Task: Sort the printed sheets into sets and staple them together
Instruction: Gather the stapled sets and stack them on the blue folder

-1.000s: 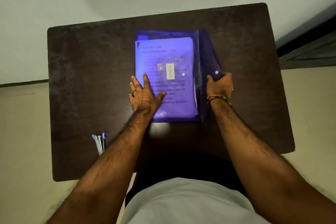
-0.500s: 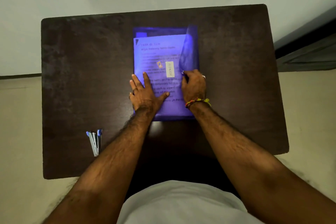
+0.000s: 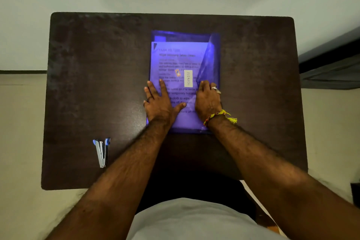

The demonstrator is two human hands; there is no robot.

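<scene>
Partly, both hands (image 3: 183, 101) cover the blurred text under the folder (image 3: 185, 58).

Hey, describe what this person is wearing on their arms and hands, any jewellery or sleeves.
Both forearms are bare, with no sleeves in view. The right hand has a silver-coloured ring on one finger, and a braided thread bracelet in yellow, red and dark strands with a yellow tassel sits at its wrist. The left hand seems to wear a dark ring.

1 folder (image 3: 183, 122), 1 stapler (image 3: 102, 152), 1 table (image 3: 97, 64), 2 hands: left (image 3: 158, 103), right (image 3: 207, 99).
</scene>
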